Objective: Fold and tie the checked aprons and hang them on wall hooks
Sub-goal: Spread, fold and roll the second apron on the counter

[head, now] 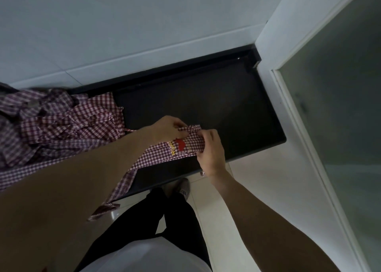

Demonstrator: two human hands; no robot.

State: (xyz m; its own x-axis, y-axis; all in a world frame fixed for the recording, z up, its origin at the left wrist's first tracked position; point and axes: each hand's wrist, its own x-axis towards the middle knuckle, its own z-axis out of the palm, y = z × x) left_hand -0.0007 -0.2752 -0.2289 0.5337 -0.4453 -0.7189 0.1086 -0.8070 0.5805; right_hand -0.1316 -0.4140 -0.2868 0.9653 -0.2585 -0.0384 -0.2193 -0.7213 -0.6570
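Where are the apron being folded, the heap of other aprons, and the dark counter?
folded apron (pixel 192 143), head view, checked cloth beside the red print.
apron heap (pixel 61 123), head view, middle of the pile.
counter (pixel 206 102), head view, bare dark top.

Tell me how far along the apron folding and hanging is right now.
Early on. In hand: one folded apron lies on the dark counter, with the left hand and right hand both pinching its strap at the top, apparently tying it. Left: a rumpled pile of aprons waits unfolded on the left. No hooks or hung aprons are in view.
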